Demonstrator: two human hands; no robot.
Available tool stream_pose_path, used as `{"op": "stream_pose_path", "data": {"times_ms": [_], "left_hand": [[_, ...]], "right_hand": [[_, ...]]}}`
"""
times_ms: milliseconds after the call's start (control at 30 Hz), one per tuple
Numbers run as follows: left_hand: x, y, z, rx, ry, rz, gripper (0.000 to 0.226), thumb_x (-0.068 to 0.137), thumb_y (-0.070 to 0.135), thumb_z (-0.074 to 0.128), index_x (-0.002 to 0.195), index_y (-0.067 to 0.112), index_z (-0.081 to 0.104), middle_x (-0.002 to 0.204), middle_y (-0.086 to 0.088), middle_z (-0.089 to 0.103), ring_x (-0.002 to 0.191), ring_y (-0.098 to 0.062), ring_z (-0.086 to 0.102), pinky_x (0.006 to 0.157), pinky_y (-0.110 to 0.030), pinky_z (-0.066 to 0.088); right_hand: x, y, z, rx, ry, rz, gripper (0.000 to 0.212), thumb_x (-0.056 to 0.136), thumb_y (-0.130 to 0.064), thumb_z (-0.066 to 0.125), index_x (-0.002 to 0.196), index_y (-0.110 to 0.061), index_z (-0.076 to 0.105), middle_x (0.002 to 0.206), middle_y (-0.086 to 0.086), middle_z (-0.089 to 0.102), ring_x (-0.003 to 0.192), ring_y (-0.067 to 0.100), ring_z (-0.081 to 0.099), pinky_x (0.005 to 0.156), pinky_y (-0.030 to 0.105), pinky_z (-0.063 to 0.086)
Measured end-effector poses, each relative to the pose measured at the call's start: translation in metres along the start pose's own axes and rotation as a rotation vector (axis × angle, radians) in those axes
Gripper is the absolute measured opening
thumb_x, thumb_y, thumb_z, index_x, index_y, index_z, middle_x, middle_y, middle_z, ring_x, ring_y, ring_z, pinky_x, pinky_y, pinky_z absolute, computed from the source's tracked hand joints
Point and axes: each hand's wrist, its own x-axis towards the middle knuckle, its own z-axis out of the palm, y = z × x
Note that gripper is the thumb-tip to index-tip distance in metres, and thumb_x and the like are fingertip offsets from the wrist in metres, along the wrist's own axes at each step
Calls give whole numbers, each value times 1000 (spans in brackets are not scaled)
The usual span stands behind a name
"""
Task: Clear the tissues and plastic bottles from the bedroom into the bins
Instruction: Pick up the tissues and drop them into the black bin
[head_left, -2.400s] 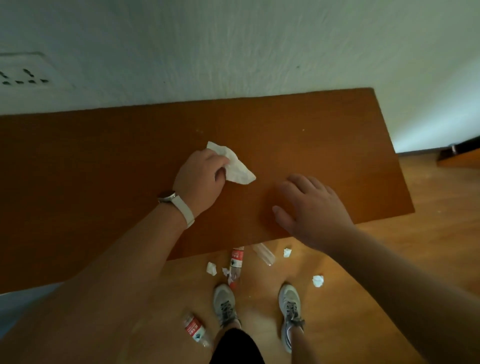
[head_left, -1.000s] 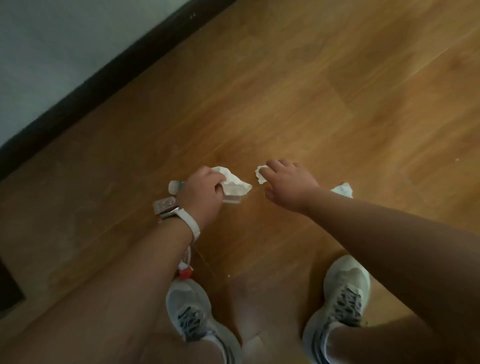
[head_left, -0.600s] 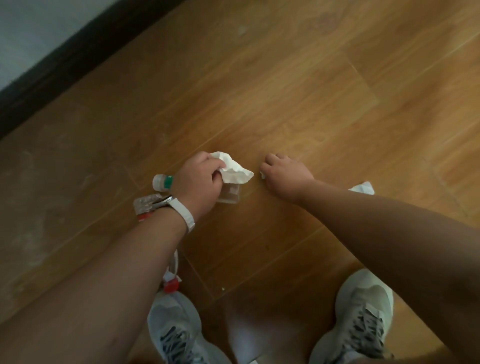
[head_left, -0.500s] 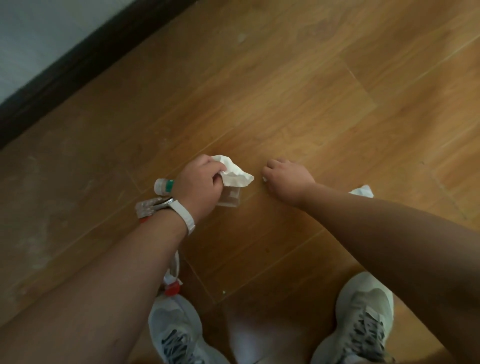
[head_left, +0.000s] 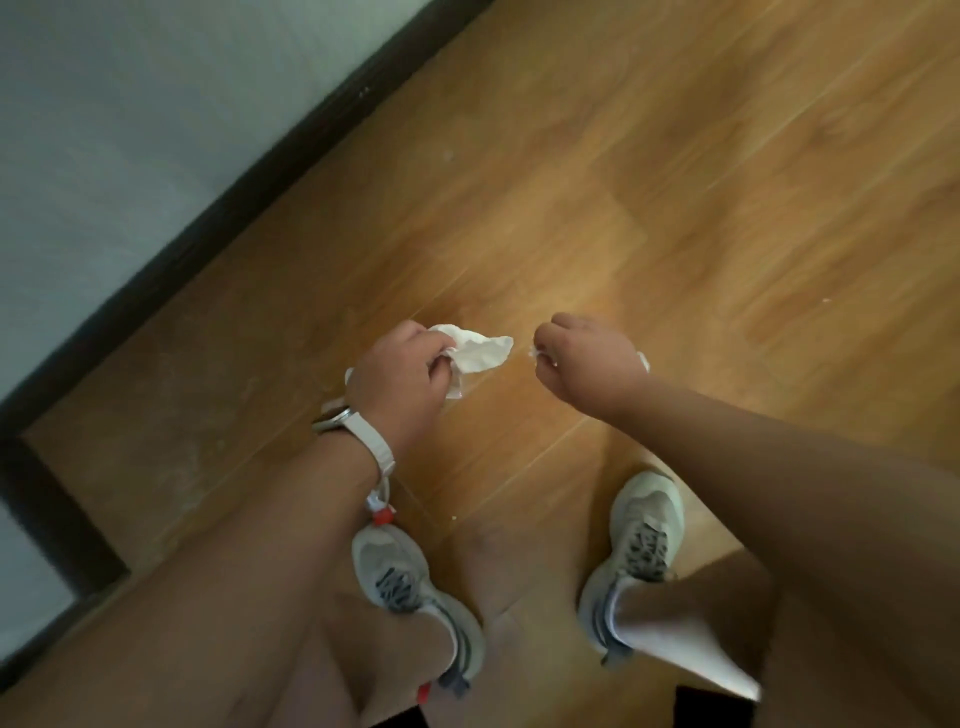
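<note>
We look down at a wooden floor (head_left: 675, 182). The left hand (head_left: 400, 374) is clamped on a crumpled white tissue (head_left: 475, 351), fingers curled round one end while the rest sticks out toward the right hand (head_left: 587, 358). A clear bottle (head_left: 456, 389) shows in part beneath the left hand; we cannot tell whether the hand touches it. The right hand is closed, its fingers curled in and pinching a small white scrap (head_left: 534, 353) at the fingertips. The two hands are near each other but apart, above the floor. A second tissue (head_left: 643, 361) peeks out just behind the right wrist. A second bottle (head_left: 382, 506), red-capped, lies under the left wrist, which bears a white watch (head_left: 353, 431), just ahead of the left shoe (head_left: 410, 587). A dark skirting (head_left: 260, 171) runs along the wall (head_left: 130, 130) at upper left.
</note>
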Motion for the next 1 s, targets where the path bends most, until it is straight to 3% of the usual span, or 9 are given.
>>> {"op": "stream_pose_path", "data": {"times_ms": [133, 233, 400, 567, 667, 833, 1000], "left_hand": [[-37, 69, -82, -28, -18, -22, 23, 93, 14, 55, 112, 16, 69, 109, -4, 61, 92, -24, 59, 73, -32, 49], [-63, 123, -142, -12, -50, -36, 25, 97, 18, 52, 118, 16, 66, 114, -1, 59, 95, -18, 58, 75, -26, 47], [-99, 214, -225, -12, -48, -54, 25, 99, 21, 51, 120, 19, 63, 119, 1, 58, 101, -19, 60, 81, -34, 57], [-115, 315, -281, 7, 52, 80, 22, 97, 18, 55, 115, 16, 66, 115, -1, 60, 98, -18, 60, 78, -29, 55], [-115, 369, -302, -28, 94, 133, 21, 96, 17, 55, 114, 16, 66, 114, 1, 59, 92, -11, 54, 73, -20, 49], [-112, 434, -333, -41, 156, 203, 22, 96, 20, 59, 116, 19, 65, 116, 2, 61, 97, -7, 52, 68, -5, 33], [-111, 478, -368, -27, 199, 277, 22, 95, 24, 60, 115, 18, 66, 115, 1, 62, 101, -13, 58, 67, -6, 33]], "right_hand": [[-51, -26, -100, 62, 51, 66, 14, 88, -23, 53, 91, -12, 62, 86, 4, 58, 77, 27, 57, 54, 36, 48], [-88, -44, -183, 79, 77, 79, 16, 90, -23, 53, 93, -11, 63, 87, 4, 59, 77, 27, 58, 58, 37, 47], [-147, -60, -312, 110, 128, 97, 19, 92, -24, 50, 100, -12, 62, 93, 3, 57, 85, 25, 56, 62, 35, 45], [-197, -52, -415, 106, 187, 122, 19, 91, -23, 51, 100, -13, 63, 93, 3, 59, 87, 24, 56, 60, 32, 39], [-223, -39, -469, 86, 231, 122, 18, 90, -21, 51, 100, -12, 64, 94, 5, 61, 86, 26, 57, 64, 35, 44], [-259, -24, -538, 63, 321, 199, 17, 91, -21, 50, 100, -13, 63, 95, 2, 61, 84, 22, 56, 59, 29, 30], [-286, -19, -590, 108, 389, 290, 18, 92, -24, 50, 105, -18, 62, 101, -2, 61, 89, 20, 57, 64, 30, 39]]}}
